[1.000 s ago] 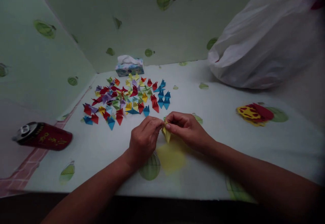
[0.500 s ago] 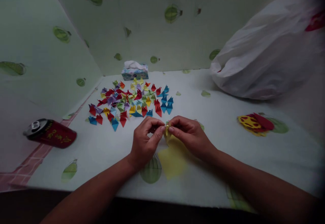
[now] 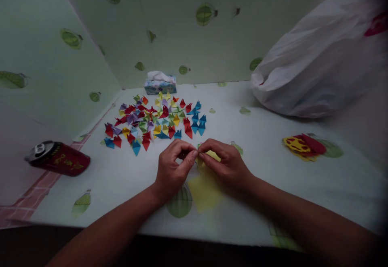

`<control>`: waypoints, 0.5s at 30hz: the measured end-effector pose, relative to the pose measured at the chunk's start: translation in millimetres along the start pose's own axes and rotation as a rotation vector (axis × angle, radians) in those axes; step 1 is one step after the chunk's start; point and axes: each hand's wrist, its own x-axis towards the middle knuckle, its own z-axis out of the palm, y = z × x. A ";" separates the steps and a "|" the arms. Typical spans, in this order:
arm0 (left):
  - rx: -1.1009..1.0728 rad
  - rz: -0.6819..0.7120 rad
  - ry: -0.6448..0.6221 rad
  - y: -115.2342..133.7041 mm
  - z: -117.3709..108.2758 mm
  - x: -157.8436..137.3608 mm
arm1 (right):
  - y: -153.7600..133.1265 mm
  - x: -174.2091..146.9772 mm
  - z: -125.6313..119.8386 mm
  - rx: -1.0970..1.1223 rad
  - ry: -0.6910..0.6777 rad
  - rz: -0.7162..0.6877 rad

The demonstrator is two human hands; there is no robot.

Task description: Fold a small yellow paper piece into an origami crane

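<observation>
Far out to the left of the fingers, a dark red can (image 3: pixel 57 160) lies on its side on the pale, leaf-printed tabletop (image 3: pixel 266 178), well apart from both hands. Beyond the fingertips and a little to their left spreads a heap of small folded paper pieces (image 3: pixel 156 121) in red, blue, yellow, green and purple, its nearest blue and red points close to the knuckles but not touching them; behind that heap, against the back wall, stands a tissue box (image 3: pixel 160 83). The left hand (image 3: pixel 172 168) is curled, its thumb and forefinger pressed together on the near edge of a small yellow folded paper (image 3: pixel 209 155). The right hand (image 3: pixel 226 162) meets it tip to tip, its thumb and forefinger likewise pinching that paper, most of which is hidden under the fingers, so its exact shape cannot be told. Just below the two hands, toward the person, a flat yellow sheet (image 3: pixel 205 192) lies on the table beside a green leaf print. Well to the right of the fingers sits a red and yellow patterned paper stack (image 3: pixel 303 145), and farther back on that side bulges a large white plastic bag (image 3: pixel 318 57).
</observation>
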 end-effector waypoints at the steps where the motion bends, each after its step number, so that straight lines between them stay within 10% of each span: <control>1: 0.005 0.001 -0.003 0.2 -0.1 -0.2 | 0.4 0.1 0.0 -0.004 0.001 -0.005; 9: -0.052 -0.086 -0.020 -2.1 1.2 0.2 | -0.3 0.5 -0.8 0.044 -0.020 0.072; 15: -0.273 -0.282 0.027 -7.0 1.8 2.5 | 10.2 2.2 2.0 0.547 0.071 0.483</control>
